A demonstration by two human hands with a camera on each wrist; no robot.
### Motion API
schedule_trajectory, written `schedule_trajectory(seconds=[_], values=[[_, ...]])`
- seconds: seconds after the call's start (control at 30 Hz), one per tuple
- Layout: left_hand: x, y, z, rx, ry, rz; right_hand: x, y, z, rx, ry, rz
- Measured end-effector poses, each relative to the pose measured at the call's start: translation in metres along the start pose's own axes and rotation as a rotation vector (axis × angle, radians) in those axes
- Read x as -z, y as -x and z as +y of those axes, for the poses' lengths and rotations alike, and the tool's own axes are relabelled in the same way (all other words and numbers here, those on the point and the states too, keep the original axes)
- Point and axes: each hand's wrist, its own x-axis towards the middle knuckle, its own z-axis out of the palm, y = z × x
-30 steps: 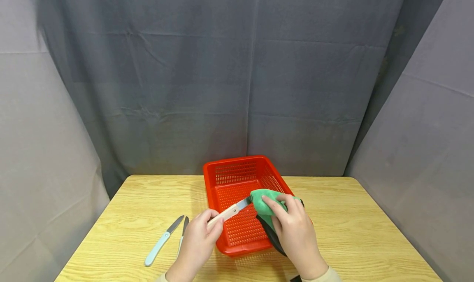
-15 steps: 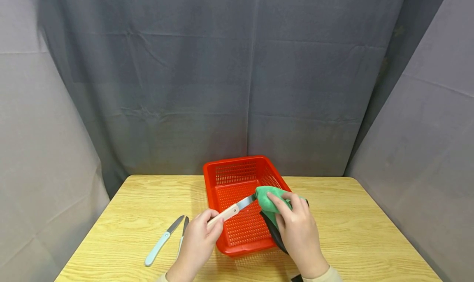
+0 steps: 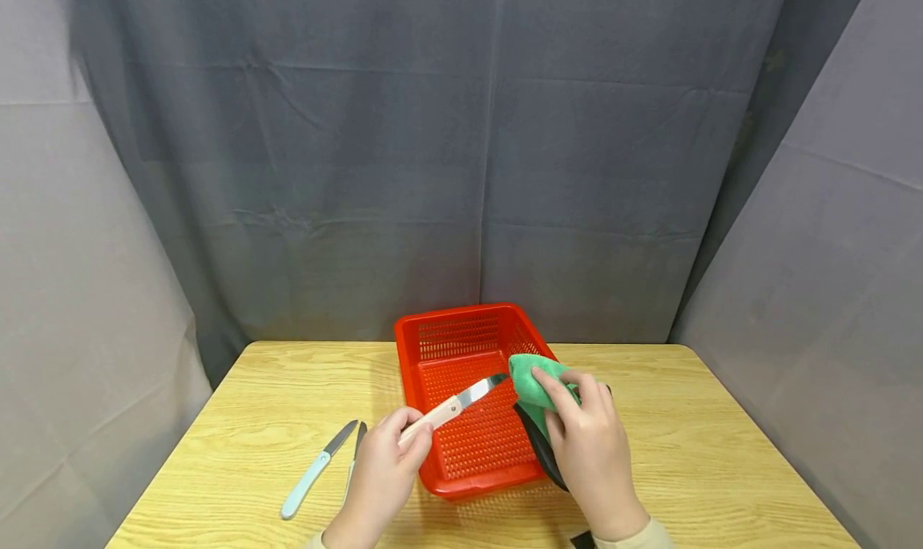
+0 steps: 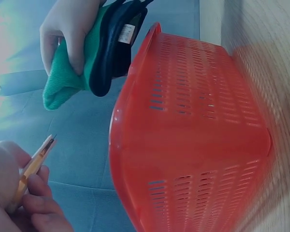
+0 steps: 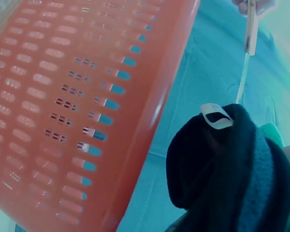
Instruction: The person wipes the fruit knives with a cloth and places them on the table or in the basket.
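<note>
My left hand (image 3: 385,465) grips a folding knife (image 3: 441,414) by its pale pinkish handle, blade out and pointing up to the right above the red basket. My right hand (image 3: 587,445) holds a bunched green cloth (image 3: 534,381) with black edging, fingers pressed on its top. The cloth sits just past the blade's tip, with a small gap or bare contact; I cannot tell which. In the left wrist view the cloth (image 4: 70,72) shows a white label on its black part. The right wrist view has the cloth's dark underside (image 5: 208,159) close up, the knife (image 5: 251,34) beyond.
Beneath both hands stands a red plastic basket (image 3: 433,485) with slotted walls. Left of it on the wooden table (image 3: 231,453) lie a light blue folding knife (image 3: 310,483) and another knife (image 3: 360,437), partly behind my left hand. A grey curtain (image 3: 360,172) hangs behind.
The right hand has drawn the green cloth to the right and slightly up along the blade, baring more of it up to the tip. My left hand and knife have stayed almost still.
</note>
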Motion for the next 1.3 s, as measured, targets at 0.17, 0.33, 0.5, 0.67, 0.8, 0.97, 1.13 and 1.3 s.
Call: schedule_trajectory(seconds=[0.17,0.33,0.5,0.67,0.8,0.97,1.13,1.3], values=[[0.000,-0.001,0.001,0.006,-0.009,0.022,0.002,-0.001,-0.003,0.030,-0.048,-0.005],[0.000,-0.001,0.002,0.024,-0.003,0.024,0.002,0.000,-0.006,0.066,-0.073,-0.018],[0.000,-0.001,0.001,0.029,-0.014,0.016,0.001,0.001,-0.007,0.101,-0.087,-0.011],[-0.002,-0.001,0.001,0.026,-0.014,0.011,0.001,0.002,-0.008,0.136,-0.115,-0.010],[-0.002,-0.001,0.001,0.019,-0.010,0.007,0.001,0.004,-0.013,0.138,-0.133,-0.053],[-0.002,-0.001,0.001,0.004,0.009,0.008,0.001,0.006,-0.019,0.141,-0.135,-0.102],[-0.001,0.000,0.002,-0.005,0.021,0.009,-0.001,0.006,-0.021,0.163,-0.120,-0.098],[-0.001,0.000,0.003,-0.031,0.029,0.013,-0.002,0.007,-0.023,0.182,-0.130,-0.100]])
